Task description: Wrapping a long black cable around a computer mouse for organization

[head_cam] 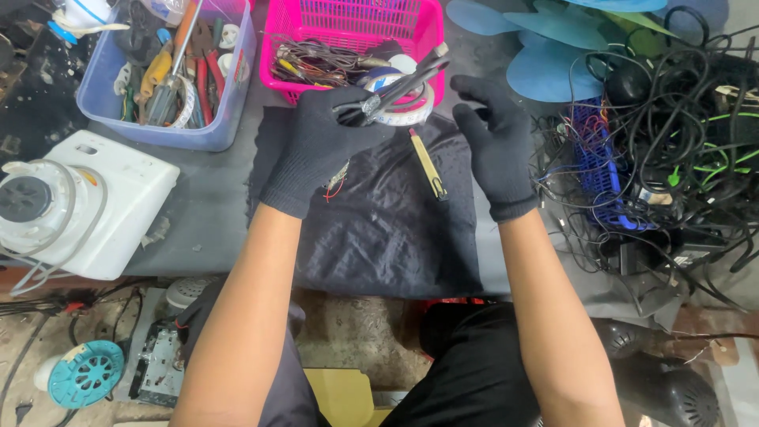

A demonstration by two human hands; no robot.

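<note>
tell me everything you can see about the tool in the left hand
The tool looks like a pair of pliers or cutters: dark metal, with two long handles that run up and to the right past the pink basket. Its head is hidden in the black-gloved left hand, which grips it above the black cloth. It is tilted, handles higher than the head. A roll of tape sits right behind it; whether they touch is unclear. The gloved right hand is open beside it, apart from it.

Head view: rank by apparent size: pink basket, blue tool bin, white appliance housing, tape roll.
1-2. White appliance housing and blue tool bin: look alike, and both are cut off by the frame, so unranked.
3. Pink basket, also cropped.
4. Tape roll, clearly smallest.
</note>
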